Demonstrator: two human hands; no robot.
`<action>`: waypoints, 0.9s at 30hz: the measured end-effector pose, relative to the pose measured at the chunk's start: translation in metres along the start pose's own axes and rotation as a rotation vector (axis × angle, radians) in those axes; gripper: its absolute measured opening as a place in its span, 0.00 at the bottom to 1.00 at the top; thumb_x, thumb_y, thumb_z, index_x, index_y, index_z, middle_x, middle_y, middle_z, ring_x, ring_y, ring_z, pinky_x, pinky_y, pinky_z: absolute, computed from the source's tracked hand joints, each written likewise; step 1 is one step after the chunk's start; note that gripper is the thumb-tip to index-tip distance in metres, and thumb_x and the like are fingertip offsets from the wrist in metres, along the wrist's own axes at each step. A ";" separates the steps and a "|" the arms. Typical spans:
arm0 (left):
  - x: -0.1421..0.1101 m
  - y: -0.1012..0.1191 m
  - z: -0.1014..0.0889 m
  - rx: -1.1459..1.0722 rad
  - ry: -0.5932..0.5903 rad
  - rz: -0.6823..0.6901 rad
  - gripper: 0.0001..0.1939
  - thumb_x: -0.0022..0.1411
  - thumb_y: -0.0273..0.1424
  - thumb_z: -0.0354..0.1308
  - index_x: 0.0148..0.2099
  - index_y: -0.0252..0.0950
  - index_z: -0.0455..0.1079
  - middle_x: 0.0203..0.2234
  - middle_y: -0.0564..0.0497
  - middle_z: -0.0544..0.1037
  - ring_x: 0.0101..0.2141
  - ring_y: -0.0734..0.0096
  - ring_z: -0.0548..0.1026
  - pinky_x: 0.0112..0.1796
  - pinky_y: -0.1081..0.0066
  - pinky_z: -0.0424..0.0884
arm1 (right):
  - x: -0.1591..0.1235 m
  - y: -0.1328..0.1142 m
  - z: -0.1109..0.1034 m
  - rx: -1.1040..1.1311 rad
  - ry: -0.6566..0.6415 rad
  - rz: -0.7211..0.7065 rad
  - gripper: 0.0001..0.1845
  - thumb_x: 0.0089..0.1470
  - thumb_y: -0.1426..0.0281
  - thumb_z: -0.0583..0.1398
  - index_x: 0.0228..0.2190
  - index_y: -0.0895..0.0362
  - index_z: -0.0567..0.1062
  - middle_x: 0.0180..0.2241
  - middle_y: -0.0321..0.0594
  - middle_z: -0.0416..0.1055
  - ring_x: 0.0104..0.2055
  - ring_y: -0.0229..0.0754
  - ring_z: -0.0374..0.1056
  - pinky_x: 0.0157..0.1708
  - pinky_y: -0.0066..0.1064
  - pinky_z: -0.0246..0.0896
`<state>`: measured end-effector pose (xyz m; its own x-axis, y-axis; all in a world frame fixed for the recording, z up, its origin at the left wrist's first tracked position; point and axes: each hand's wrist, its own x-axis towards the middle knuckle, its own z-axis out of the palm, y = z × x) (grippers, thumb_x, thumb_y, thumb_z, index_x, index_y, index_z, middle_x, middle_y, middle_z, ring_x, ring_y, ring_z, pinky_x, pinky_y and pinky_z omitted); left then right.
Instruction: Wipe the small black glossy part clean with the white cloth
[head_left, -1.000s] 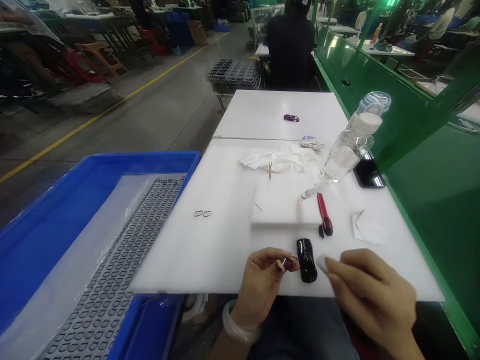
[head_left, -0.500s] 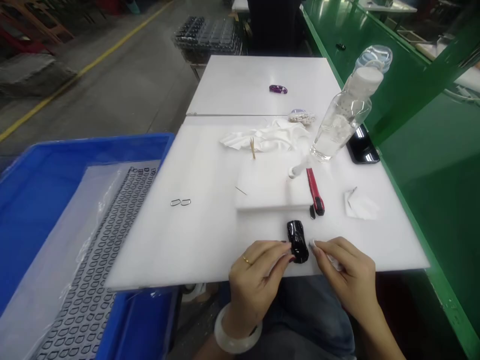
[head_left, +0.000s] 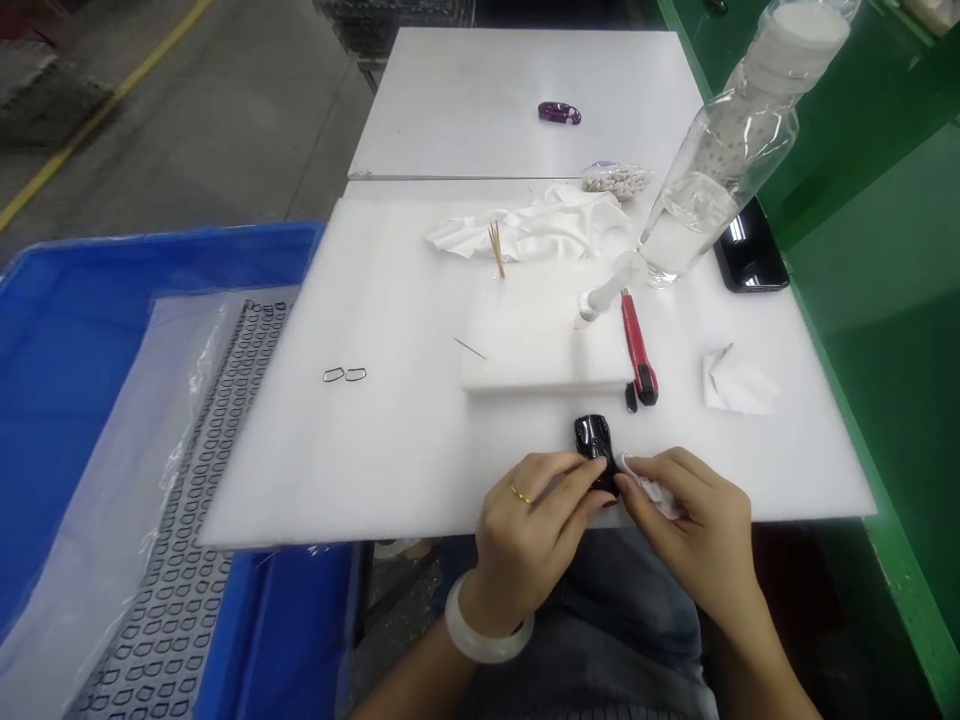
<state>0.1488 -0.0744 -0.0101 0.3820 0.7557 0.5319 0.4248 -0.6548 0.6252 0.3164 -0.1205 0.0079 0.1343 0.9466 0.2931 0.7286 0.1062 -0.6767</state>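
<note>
Head view, both hands at the near edge of the board:
- Left hand (head_left: 525, 540): fingers (head_left: 547, 478) closed over the car, holding it against the board; ring (head_left: 518, 494) on one finger, bangle (head_left: 487, 618) on the wrist.
- Car (head_left: 596, 452): small, glossy black, lying between the hands and touching both, its far end showing past the left fingers.
- Right hand (head_left: 694, 525): pinched around a white wipe (head_left: 656, 495), pressing it to the car's side.
- Just beyond the car: small black piece (head_left: 631, 398) beside the red cutter (head_left: 637, 352), both at the edge of a white pad (head_left: 544, 340).
- On the pad: white nozzle (head_left: 604, 298) and thin stick (head_left: 469, 347).
- Farther up: toothpicks (head_left: 495, 248), crumpled cloth (head_left: 525, 228), water bottle (head_left: 720, 150), phone (head_left: 750, 248), paper scrap (head_left: 739, 386).
- Left on the board (head_left: 300, 460): two black loops (head_left: 345, 374).
- Beyond, on a second table (head_left: 465, 100): purple clip (head_left: 559, 113).
- Left of the board: blue crate (head_left: 150, 245) holding a sheet of D-shaped black loops (head_left: 187, 500).
</note>
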 end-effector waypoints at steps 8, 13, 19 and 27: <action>0.002 0.000 -0.001 0.019 -0.006 -0.081 0.11 0.64 0.23 0.62 0.50 0.32 0.74 0.46 0.46 0.78 0.45 0.71 0.77 0.50 0.73 0.74 | 0.000 0.000 0.000 -0.005 -0.018 0.006 0.03 0.58 0.73 0.64 0.37 0.55 0.77 0.28 0.32 0.71 0.24 0.31 0.65 0.22 0.23 0.59; 0.003 0.001 -0.001 0.023 -0.017 -0.096 0.11 0.64 0.25 0.62 0.50 0.32 0.74 0.47 0.46 0.78 0.45 0.69 0.77 0.49 0.71 0.75 | 0.001 0.000 0.000 -0.011 -0.023 -0.004 0.03 0.58 0.72 0.64 0.36 0.55 0.76 0.27 0.32 0.71 0.24 0.32 0.66 0.22 0.23 0.60; 0.004 0.001 -0.001 0.021 -0.021 -0.127 0.10 0.65 0.25 0.62 0.49 0.34 0.74 0.46 0.47 0.79 0.46 0.71 0.77 0.50 0.72 0.75 | 0.001 0.000 0.002 -0.024 -0.008 -0.013 0.02 0.58 0.73 0.65 0.36 0.56 0.76 0.27 0.32 0.71 0.25 0.32 0.66 0.23 0.24 0.60; 0.005 0.001 -0.004 0.004 -0.039 -0.143 0.10 0.64 0.27 0.63 0.49 0.34 0.75 0.46 0.48 0.78 0.46 0.73 0.77 0.50 0.75 0.74 | 0.001 0.000 0.002 -0.028 -0.033 0.002 0.02 0.59 0.72 0.64 0.36 0.56 0.76 0.27 0.31 0.71 0.21 0.30 0.60 0.20 0.23 0.56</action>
<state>0.1480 -0.0714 -0.0048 0.3484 0.8406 0.4148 0.4806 -0.5401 0.6908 0.3157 -0.1187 0.0072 0.1137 0.9565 0.2686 0.7466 0.0961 -0.6583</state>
